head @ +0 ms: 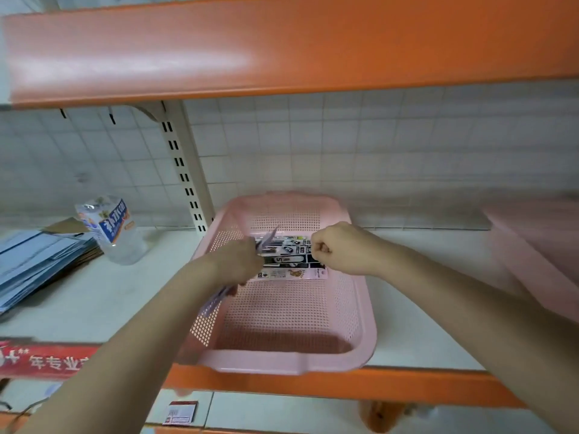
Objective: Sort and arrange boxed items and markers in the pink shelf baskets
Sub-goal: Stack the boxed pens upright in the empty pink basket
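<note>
A pink perforated basket (351, 355) stands on the white shelf in the middle of the head view. Inside it, toward the back, lie several flat boxed items (291, 261) with black-and-white print, side by side. My left hand (238, 261) reaches over the basket's left wall and grips a bunch of thin flat packs (216, 300) whose ends stick out above and below the fist. My right hand (338, 249) is a curled fist at the right end of the boxed items; whether it pinches anything is hidden.
A plastic bottle with a blue label (109, 230) stands left of the basket, beside a stack of flattened blue cartons (34, 264). A second pink basket (539, 255) sits at the right edge. An orange shelf (282, 48) hangs overhead. A small red pack (181, 413) lies below.
</note>
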The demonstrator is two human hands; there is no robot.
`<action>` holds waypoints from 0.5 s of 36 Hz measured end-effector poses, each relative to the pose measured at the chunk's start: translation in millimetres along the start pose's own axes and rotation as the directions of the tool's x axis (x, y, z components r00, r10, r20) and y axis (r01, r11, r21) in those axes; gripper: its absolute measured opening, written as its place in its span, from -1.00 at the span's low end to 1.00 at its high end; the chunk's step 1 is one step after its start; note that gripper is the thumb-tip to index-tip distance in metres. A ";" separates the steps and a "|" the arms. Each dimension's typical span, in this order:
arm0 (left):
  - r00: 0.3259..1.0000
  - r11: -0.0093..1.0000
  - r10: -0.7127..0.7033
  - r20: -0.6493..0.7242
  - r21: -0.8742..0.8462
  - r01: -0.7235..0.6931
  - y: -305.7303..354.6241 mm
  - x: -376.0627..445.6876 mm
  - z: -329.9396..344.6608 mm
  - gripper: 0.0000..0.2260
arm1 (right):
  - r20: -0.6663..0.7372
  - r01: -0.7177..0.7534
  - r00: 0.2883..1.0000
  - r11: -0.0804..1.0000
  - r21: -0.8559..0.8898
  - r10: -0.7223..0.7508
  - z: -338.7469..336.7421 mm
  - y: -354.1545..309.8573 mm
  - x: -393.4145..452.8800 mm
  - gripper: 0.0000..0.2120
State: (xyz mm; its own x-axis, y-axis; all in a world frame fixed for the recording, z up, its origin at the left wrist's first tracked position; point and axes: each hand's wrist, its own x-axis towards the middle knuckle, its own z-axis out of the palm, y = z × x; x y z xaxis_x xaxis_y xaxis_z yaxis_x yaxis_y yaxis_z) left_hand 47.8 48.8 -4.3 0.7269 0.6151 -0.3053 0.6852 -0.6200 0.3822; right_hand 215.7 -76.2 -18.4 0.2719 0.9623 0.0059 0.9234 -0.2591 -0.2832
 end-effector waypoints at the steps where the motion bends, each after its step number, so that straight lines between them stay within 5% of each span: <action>1: 0.997 1.000 0.001 -0.075 0.027 0.001 -4.6 0.3 -2.6 -0.86 | 0.015 0.002 1.000 1.000 -0.009 -0.002 2.4 -2.4 2.1 -0.85; 11: 0.982 0.999 -0.001 -0.189 -0.036 -0.005 -24.4 -21.7 -9.4 -0.75 | 0.313 0.096 0.950 0.965 -0.243 -0.015 41.3 -30.3 36.0 -0.47; 18: 0.978 0.988 -0.042 -0.206 -0.153 0.010 -36.0 -28.1 -14.4 -0.75 | 0.262 0.099 0.965 0.950 -0.295 -0.019 41.1 -39.2 42.9 -0.63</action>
State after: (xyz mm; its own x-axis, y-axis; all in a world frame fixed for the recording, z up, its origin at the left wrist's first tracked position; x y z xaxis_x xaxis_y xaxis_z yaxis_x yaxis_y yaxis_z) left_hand 2.1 60.8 3.1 0.6727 0.7275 -0.1347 0.6773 -0.5322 0.5080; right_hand 180.1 -21.3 -46.5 0.1739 0.9550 -0.2402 0.9843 -0.1757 0.0140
